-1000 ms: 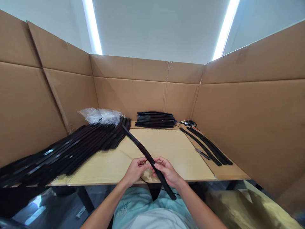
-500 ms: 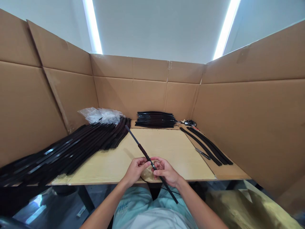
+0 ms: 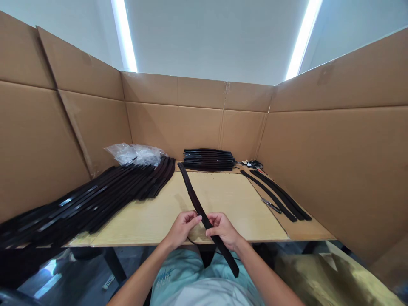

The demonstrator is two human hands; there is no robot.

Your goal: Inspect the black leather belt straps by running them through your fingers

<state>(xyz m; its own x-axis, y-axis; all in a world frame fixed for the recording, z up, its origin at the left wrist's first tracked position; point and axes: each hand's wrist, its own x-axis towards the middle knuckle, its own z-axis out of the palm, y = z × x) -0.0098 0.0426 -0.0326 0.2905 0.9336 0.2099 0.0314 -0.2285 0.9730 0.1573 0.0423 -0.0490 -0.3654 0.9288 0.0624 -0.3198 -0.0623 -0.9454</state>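
Observation:
A long black strip [image 3: 193,194] slants from the far middle of the table down toward my lap, its broad face turned up. Along its left edge, near my fingers, runs a short row of small notches. My left hand [image 3: 183,227] pinches the strip's left edge around the middle, thumb against the fingers. Just below and to the right, my right hand [image 3: 222,229] is closed on the opposite edge, thumb on top and fingers partly hidden beneath. The lower end of the strip hangs over my legs.
A large pile of black strips [image 3: 105,197] covers the left side. At the back lie stacked strips [image 3: 208,159] and clear plastic bags [image 3: 137,154]. On the right are loose curved strips [image 3: 277,193], a cutter-like tool [image 3: 270,205] and tangled cable [image 3: 254,164]. Cardboard walls [image 3: 197,123] enclose the table.
The strip has been rolled about its length, from narrow edge up to broad face up. Its far end has shifted slightly right. Both hands stay in nearly the same place.

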